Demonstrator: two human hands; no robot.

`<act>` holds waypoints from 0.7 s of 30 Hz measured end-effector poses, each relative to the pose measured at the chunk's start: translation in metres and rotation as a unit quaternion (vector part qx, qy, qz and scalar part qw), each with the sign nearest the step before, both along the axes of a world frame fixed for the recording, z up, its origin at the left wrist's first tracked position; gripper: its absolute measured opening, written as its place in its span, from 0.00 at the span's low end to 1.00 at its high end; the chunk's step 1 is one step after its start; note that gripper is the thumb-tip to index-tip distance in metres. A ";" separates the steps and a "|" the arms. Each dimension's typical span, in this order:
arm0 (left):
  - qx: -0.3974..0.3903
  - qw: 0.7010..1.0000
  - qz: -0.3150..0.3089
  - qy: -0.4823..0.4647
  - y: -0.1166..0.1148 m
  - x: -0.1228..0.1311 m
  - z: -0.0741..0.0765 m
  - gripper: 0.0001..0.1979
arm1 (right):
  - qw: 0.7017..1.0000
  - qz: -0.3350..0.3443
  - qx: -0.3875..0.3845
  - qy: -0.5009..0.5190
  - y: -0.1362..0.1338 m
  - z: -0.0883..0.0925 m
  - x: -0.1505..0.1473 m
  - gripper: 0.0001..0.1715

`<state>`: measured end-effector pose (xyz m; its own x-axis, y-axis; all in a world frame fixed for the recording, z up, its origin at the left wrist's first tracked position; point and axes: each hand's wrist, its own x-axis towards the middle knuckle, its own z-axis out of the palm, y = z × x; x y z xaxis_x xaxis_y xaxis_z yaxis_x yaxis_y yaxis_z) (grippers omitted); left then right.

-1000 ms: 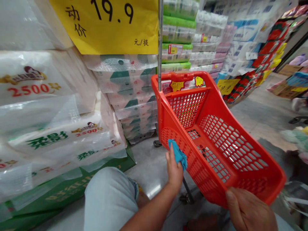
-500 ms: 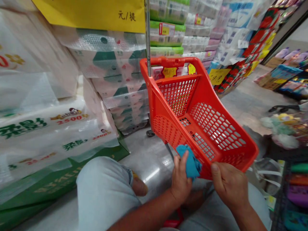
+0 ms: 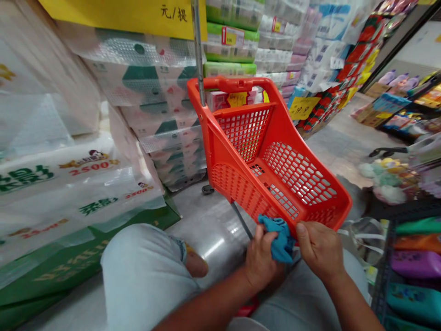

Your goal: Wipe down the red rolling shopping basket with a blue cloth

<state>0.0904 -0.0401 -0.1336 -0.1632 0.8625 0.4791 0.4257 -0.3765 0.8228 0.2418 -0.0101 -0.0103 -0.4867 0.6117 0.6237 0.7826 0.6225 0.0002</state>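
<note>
Hands have now closed right up at the near end of the red basket (image 3: 241, 193), with the left hand (image 3: 262, 262) bunching a blue cloth (image 3: 281, 241) against it and the right hand (image 3: 320, 250) pinching the basket just beside.

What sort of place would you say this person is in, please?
Probably a household-goods shop: stacked plastic-wrapped tissue packs, a yellow price sign, and an orange-red shopping basket.

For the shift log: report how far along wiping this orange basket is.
Done: the orange basket looks clean inside. In hand: the left hand works a blue cloth at the near rim, the right hand gripping beside it. Left: the far handle, if unwiped.
</note>
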 end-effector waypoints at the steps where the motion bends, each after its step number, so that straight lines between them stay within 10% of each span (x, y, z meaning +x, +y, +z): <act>1: 0.002 1.000 -0.005 0.001 0.001 -0.002 0.002 0.23 | 1.000 0.005 -0.007 0.003 0.000 0.000 0.002 0.23; 8: -0.059 0.967 0.235 -0.074 0.098 -0.088 0.023 0.34 | 0.998 0.024 -0.054 0.019 0.002 -0.002 0.023 0.21; 21: -0.001 0.953 0.298 -0.043 0.096 -0.124 0.050 0.32 | 0.993 0.049 -0.103 -0.025 0.019 0.010 0.056 0.28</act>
<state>-0.0341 0.0558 -0.0837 -0.6639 0.6044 0.4404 0.4945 -0.0870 0.8648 0.2978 0.0085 -0.0003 -0.5782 0.6711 0.4640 0.7200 0.6872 -0.0966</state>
